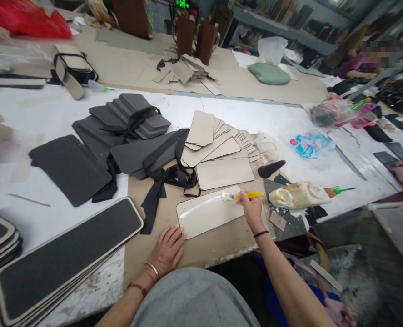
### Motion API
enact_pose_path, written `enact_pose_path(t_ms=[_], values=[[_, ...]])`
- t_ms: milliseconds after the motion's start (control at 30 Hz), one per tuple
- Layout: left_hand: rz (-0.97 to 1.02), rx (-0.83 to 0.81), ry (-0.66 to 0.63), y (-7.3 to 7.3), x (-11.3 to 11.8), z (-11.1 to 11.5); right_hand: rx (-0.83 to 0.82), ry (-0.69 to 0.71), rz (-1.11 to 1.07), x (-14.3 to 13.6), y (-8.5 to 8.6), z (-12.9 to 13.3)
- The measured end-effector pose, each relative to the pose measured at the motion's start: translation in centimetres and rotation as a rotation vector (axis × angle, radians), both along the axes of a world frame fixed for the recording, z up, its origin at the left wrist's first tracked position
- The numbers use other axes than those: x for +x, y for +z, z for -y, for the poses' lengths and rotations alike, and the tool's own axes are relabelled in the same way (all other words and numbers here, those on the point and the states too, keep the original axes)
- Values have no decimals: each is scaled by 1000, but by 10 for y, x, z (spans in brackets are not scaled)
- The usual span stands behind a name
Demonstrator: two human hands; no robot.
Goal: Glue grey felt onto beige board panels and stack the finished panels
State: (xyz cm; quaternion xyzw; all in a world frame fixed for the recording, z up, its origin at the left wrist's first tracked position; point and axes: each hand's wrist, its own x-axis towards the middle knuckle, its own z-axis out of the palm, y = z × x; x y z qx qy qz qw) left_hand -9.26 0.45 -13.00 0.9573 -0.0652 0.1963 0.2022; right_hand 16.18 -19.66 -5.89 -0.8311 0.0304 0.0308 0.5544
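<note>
Basically, saw left hand (169, 247) resting on tan sheet (218, 250), fingers close together, clamped on nothing, tips at pale panel's (210, 218) lower left corner. Found panel lying flat on that sheet, between both hands. Saw right hand (252, 209) with fingers clamped on yellow-handled brush (252, 195), white paste (227, 196) at its tip, over panel's far right part. Judged corner hold light: risked skidding or swivelling under a hard stroke. Noted fanned pale panels (226, 174) just beyond, black strap (155, 195) near: risked smears from overrunning far edge with loaded tip.
</note>
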Motion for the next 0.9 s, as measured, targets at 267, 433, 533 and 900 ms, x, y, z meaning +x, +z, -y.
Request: enact_pose_path(t_ms=[267,433,533,900], values=[[17,44,1,3,0,1,-346,39,274,4,26,45],[20,17,48,6,0,2,-614,362,559,-52,18,23],[32,15,34,5,0,2,-702,521,549,-99,12,-13],[75,98,31,10,0,3,-325,397,397,-128,13,-24]])
